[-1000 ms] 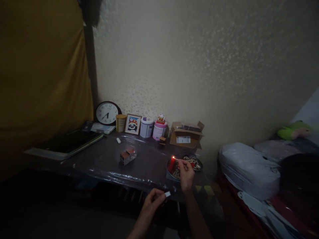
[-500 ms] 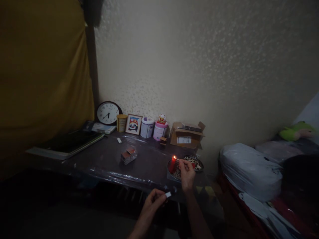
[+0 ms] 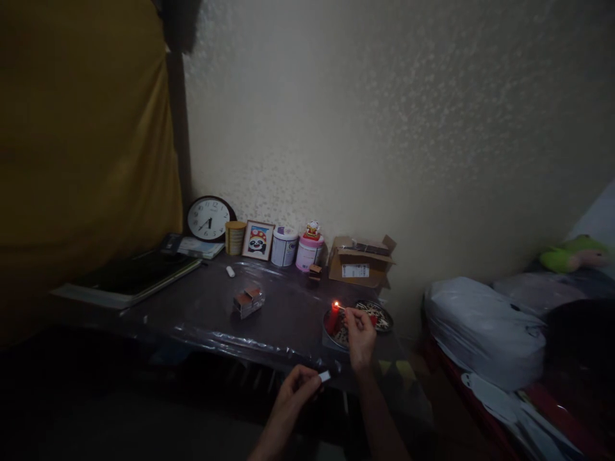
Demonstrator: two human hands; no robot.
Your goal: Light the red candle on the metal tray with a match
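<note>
My right hand (image 3: 360,333) pinches a lit match (image 3: 339,308) whose flame touches the top of a short red candle (image 3: 332,318). The candle stands in a round patterned tin (image 3: 336,331) on the dark table. Just behind the tin lies a round patterned lid (image 3: 375,315). Lower down, in front of the table edge, my left hand (image 3: 296,390) is closed on a small matchbox (image 3: 323,376), its pale end sticking out.
The plastic-covered table (image 3: 202,307) carries a pack of matchboxes (image 3: 247,300), a clock (image 3: 208,218), tins, a framed picture (image 3: 258,240), a cardboard box (image 3: 359,262) and a book (image 3: 125,278). A yellow curtain hangs left. A white bag (image 3: 480,330) lies on the right.
Hardly anything differs; the view has drifted slightly, and both hands hold their places with the match flame still at the candle.
</note>
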